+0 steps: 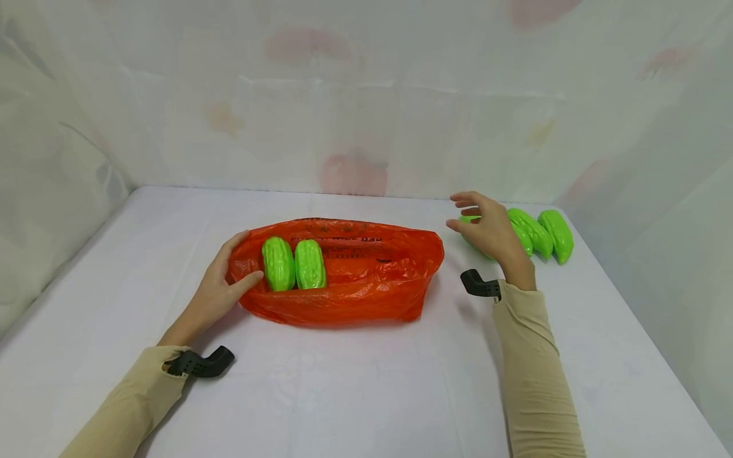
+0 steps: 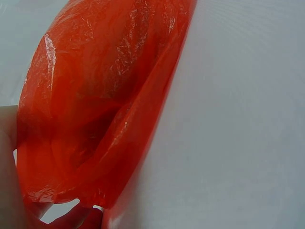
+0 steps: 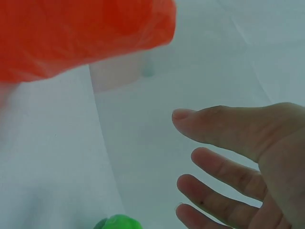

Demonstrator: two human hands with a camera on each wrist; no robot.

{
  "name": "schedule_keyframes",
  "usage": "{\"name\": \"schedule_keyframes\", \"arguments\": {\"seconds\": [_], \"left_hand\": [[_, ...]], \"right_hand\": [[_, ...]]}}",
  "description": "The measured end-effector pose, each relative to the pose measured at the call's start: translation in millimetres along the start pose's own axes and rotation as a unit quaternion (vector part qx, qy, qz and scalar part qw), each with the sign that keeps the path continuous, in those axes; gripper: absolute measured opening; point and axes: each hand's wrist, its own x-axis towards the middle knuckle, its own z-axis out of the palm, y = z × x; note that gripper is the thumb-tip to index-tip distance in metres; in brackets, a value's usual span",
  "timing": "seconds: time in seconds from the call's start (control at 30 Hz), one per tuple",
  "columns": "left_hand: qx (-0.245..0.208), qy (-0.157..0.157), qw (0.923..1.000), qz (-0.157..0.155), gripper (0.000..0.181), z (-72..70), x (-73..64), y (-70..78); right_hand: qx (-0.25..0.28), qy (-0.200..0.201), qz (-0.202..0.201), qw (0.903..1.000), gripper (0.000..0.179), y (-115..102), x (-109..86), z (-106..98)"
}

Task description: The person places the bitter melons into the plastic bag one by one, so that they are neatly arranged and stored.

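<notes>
A red plastic bag (image 1: 366,299) lies with its mouth spread wide. Two bright green, ridged bitter melons (image 1: 279,264) rest side by side in its left part. My left hand (image 1: 220,280) grips the bag's left edge, thumb over the near rim and fingers at the far side; the left wrist view shows the red folds of the bag (image 2: 90,95) up close. To the right, my right hand (image 1: 487,229) is raised with parted, gently bent fingers and holds nothing. It partly covers the leftmost of several more bitter melons (image 1: 555,235); one melon (image 3: 121,223) peeks into the right wrist view.
A white cloth covers the table (image 1: 355,388). Behind it hangs a pale curtain (image 1: 321,114) with faded pink patches, and more sheeting closes off the left and right sides. Each wrist carries a black camera mount (image 1: 203,362).
</notes>
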Motion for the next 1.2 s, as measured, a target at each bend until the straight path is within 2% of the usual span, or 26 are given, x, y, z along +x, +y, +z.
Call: {"name": "schedule_keyframes", "arguments": {"seconds": [0.6,0.9,1.2], "left_hand": [[-0.005,-0.001,1.0000,0.002,0.077,-0.2,0.8,0.1],[-0.004,0.001,1.0000,-0.001,0.077,0.6,1.2,-0.9],[-0.006,0.002,1.0000,-0.001,0.076,1.0,1.4,-1.7]], "right_hand": [[-0.029,0.006,-0.006,0.9995,0.047,30,3.0,1],[-0.057,0.020,0.012,0.9981,0.047,45,3.5,0],[-0.058,0.021,0.030,0.9977,0.049,49,1.1,-1]]}}
